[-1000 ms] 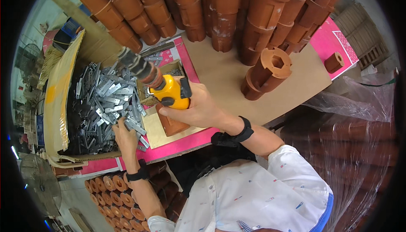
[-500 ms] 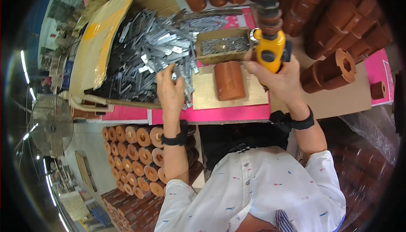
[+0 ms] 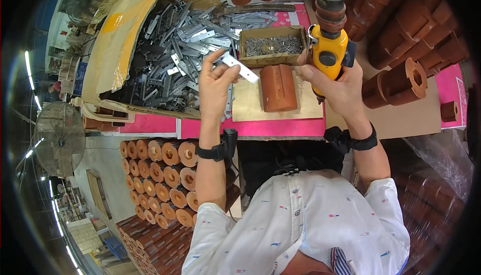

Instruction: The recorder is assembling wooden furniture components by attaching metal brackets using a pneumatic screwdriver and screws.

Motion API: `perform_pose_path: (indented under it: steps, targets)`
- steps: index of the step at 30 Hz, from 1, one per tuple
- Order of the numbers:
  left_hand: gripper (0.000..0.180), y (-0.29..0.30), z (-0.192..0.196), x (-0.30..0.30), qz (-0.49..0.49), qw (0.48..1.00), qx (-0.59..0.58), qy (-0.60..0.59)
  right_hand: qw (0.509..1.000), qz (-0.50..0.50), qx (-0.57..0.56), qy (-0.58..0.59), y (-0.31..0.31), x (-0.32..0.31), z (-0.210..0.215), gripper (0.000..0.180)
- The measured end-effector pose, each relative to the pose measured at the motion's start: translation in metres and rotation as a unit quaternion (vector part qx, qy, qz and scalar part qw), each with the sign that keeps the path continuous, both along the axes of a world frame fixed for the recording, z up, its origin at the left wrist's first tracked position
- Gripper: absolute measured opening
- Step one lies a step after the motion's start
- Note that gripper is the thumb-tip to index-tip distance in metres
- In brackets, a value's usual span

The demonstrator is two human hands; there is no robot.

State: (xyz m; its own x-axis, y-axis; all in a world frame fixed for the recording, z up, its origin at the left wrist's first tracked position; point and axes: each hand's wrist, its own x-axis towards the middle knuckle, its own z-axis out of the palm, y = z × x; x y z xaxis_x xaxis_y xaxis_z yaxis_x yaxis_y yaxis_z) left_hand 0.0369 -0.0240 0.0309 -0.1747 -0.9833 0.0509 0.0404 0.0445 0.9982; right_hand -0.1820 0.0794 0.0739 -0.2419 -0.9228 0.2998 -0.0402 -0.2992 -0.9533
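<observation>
Between the thumb and fingers of my left hand [image 3: 216, 82] is a flat metal strip [image 3: 240, 68] with holes, raised over the edge of a heap of similar metal strips [image 3: 173, 57]. My right hand [image 3: 334, 85] is wrapped round a yellow power screwdriver [image 3: 329, 54], held upright with a dark ribbed hose at its top. Between my hands a reddish-brown grooved cylinder [image 3: 278, 88] lies on a pale board [image 3: 245, 110]. Just behind the cylinder stands a small cardboard box [image 3: 248, 60] of small metal screws or nails.
A large cardboard box flap [image 3: 117, 44] rises left of the strips. More brown cylinders [image 3: 408, 37] stand at the back right, and one lies [image 3: 396, 83] beside my right hand. Stacked cylinders [image 3: 163, 175] fill the space below the table's left side. A fan [image 3: 60, 140] stands far left.
My left hand has taken a metal strip from the heap and moved right with it toward the cylinder. The right hand and screwdriver have shifted slightly right in the picture.
</observation>
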Motion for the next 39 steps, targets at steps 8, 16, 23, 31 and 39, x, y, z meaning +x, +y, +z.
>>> perform_pose_path:
  steps: [8, 16, 23, 31, 39]
  targets:
    - [0.040, 0.005, -0.016, -0.028, -0.093, 0.990, -0.047, -0.094, 0.995, -0.029, -0.094, 0.001, 0.002, -0.002, -0.003, 0.038]
    - [0.033, 0.007, -0.003, -0.039, -0.128, 0.975, -0.120, -0.140, 0.984, -0.055, -0.152, 0.072, -0.006, -0.001, -0.002, 0.042]
    - [0.037, 0.018, 0.007, -0.045, -0.196, 0.969, -0.069, -0.130, 0.988, -0.060, -0.126, 0.068, 0.000, -0.006, 0.002, 0.044]
    - [0.044, 0.012, -0.017, -0.032, -0.151, 0.979, -0.084, -0.111, 0.988, -0.044, -0.132, 0.062, 0.005, 0.005, -0.006, 0.046]
    - [0.041, -0.005, -0.016, -0.042, -0.163, 0.975, -0.076, -0.133, 0.991, -0.053, -0.109, 0.053, -0.013, -0.003, -0.021, 0.046]
